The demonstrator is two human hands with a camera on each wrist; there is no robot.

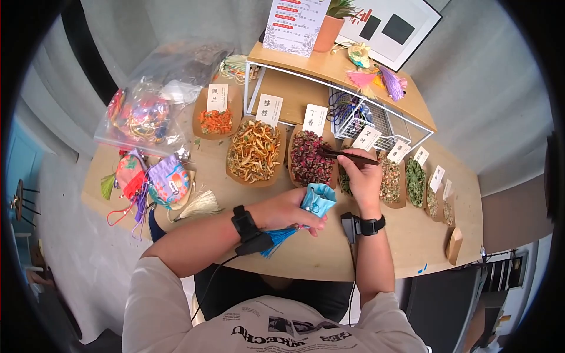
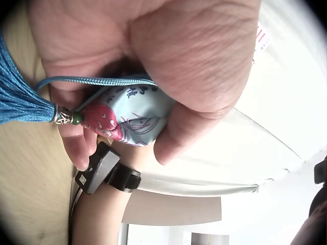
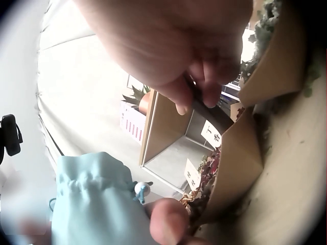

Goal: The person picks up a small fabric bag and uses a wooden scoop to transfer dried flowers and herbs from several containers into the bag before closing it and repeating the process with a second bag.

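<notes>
My left hand (image 1: 279,212) grips a light blue drawstring pouch (image 1: 318,200) with its mouth open upward. A blue tassel (image 2: 23,94) hangs from the pouch on a cord with a green bead and a silver cap. Printed figures and a pink patch show on its side in the left wrist view. My right hand (image 1: 365,179) pinches dark tongs (image 1: 351,155), their tips at the dark red dried buds (image 1: 312,157) in a paper tray. In the right wrist view the pouch stands below the right hand, near that tray.
Trays of orange dried flowers (image 1: 215,122), yellow-brown strips (image 1: 254,154) and green leaves (image 1: 415,181) line the table, with labels behind. Finished-looking pouches (image 1: 169,181) and a clear plastic bag (image 1: 147,117) lie left. A wooden shelf (image 1: 347,76) stands at the back.
</notes>
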